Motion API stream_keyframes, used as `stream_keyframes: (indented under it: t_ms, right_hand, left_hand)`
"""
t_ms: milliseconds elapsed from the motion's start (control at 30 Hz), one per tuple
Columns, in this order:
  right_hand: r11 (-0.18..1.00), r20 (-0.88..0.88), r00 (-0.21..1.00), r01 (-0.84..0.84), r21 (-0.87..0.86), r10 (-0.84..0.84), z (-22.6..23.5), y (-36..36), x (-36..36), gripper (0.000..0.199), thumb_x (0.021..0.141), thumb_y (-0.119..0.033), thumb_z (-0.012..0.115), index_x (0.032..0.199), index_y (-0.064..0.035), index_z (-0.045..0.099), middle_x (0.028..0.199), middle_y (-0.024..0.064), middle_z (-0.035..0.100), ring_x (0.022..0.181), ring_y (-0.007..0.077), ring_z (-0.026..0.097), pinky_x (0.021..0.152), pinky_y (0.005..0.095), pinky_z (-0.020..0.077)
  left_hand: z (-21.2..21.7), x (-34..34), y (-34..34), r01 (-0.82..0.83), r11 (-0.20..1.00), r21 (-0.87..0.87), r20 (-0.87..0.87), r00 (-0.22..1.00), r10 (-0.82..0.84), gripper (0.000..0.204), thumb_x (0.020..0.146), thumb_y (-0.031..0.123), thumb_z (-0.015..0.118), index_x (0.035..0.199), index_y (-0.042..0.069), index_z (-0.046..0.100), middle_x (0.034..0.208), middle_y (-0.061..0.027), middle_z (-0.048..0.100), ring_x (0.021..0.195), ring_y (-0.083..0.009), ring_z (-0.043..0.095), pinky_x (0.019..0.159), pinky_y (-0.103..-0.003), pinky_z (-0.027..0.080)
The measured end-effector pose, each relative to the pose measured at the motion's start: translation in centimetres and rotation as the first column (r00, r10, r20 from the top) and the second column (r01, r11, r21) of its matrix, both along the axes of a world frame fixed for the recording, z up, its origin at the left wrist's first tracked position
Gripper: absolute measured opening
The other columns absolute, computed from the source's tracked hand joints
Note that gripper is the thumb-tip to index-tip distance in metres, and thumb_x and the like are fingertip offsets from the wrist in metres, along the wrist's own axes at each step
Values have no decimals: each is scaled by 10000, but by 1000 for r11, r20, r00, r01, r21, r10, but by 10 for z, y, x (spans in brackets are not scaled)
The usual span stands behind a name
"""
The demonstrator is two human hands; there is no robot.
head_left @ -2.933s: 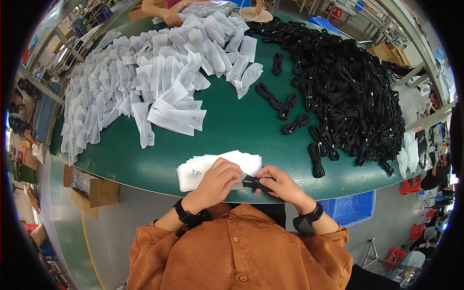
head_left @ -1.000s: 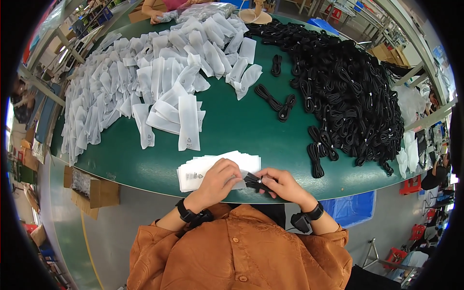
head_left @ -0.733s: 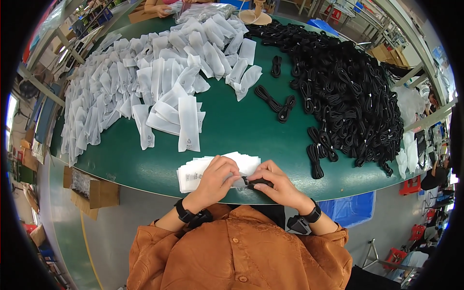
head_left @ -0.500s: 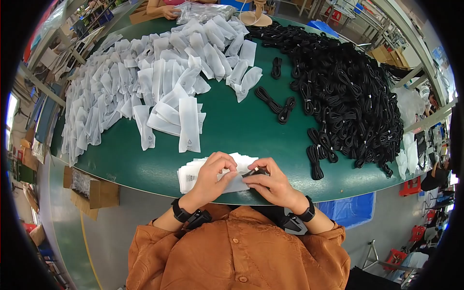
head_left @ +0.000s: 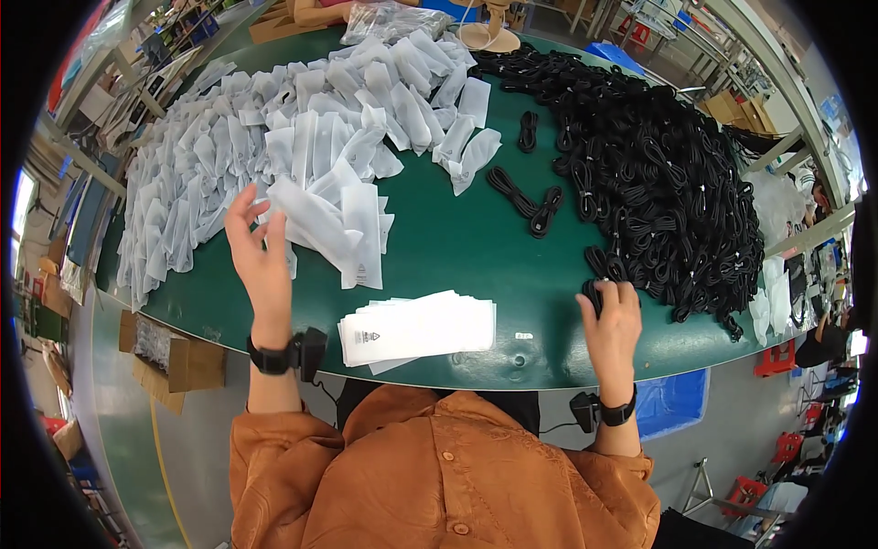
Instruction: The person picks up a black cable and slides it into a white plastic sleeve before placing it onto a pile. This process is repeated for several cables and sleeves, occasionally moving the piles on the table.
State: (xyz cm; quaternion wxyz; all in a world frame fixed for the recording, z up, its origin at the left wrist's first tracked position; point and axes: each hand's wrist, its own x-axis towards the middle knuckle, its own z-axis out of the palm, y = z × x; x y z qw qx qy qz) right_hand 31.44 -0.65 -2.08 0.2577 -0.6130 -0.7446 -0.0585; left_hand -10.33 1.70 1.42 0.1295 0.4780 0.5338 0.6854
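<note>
Over green table (head_left: 448,252) — left hand (head_left: 260,261) splayed beside pouch (head_left: 315,218); right hand (head_left: 613,328) curled at cable coil (head_left: 592,292) — grip unclear.

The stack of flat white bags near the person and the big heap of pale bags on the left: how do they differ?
Size: the stack of flat white bags is small, while the heap of pale bags spreads over much of the left side of the green table. Order: the stack is flat and roughly aligned; the heap's bags lie at many angles, many looking bulged. Both are whitish and rest on the table.
</note>
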Motion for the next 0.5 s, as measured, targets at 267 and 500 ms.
stream_keyframes:
  t_ms: [267, 500]
  right_hand:
    - [992, -19, 996, 81, -100, -84, -51, -21, 20, 324, 857, -52, 685, 1158, 15, 585, 960, 191, 608, 834, 362, 629, 710, 431, 515]
    - [820, -668, 744, -381, -426, -2, -21, -32, -41, 367, 882, -13, 636, 1245, 13, 586, 927, 158, 613, 744, 281, 631, 625, 333, 504]
  left_hand:
    - [-62, 102, -56, 510, 770, -383, -325, 706, -629, 206, 838, -4, 698, 1034, 28, 644, 996, -92, 608, 842, -203, 595, 736, -299, 503]
    - [-91, 119, -54, 357, 867, -349, -582, 642, -499, 98, 841, 10, 691, 886, 33, 607, 866, -92, 573, 803, -284, 584, 660, -375, 486]
